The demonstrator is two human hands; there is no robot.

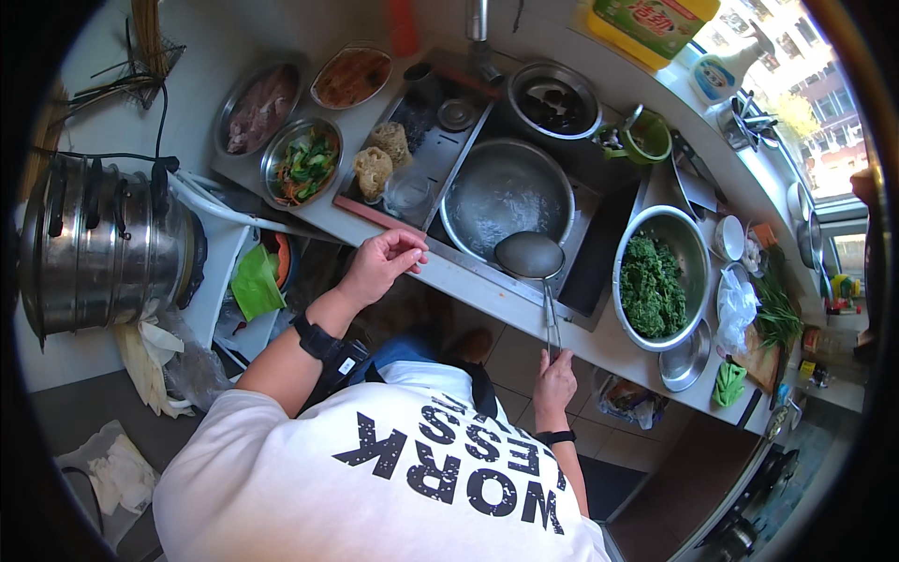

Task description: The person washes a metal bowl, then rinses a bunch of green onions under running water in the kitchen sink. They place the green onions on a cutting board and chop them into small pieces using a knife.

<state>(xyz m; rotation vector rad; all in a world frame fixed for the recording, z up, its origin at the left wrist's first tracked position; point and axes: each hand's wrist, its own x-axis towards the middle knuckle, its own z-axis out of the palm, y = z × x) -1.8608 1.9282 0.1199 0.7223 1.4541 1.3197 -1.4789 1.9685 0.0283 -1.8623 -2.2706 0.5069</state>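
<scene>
My right hand grips the wire handle of a round mesh strainer. The strainer's bowl is over the near rim of a large metal basin that holds water and stands in the sink. My left hand is held at the counter's front edge, fingers loosely curled in towards the thumb, and I see nothing in it. Just beyond that hand, a clear plastic container and two loofah sponges rest on the sink's drainboard. Right of the sink, a metal bowl holds chopped leafy greens.
At the back left are bowls of raw meat, mixed vegetables and a reddish food. Behind the basin stand a bowl of dark pieces and a green colander. A cleaver leans at right; stacked steamer pots stand far left.
</scene>
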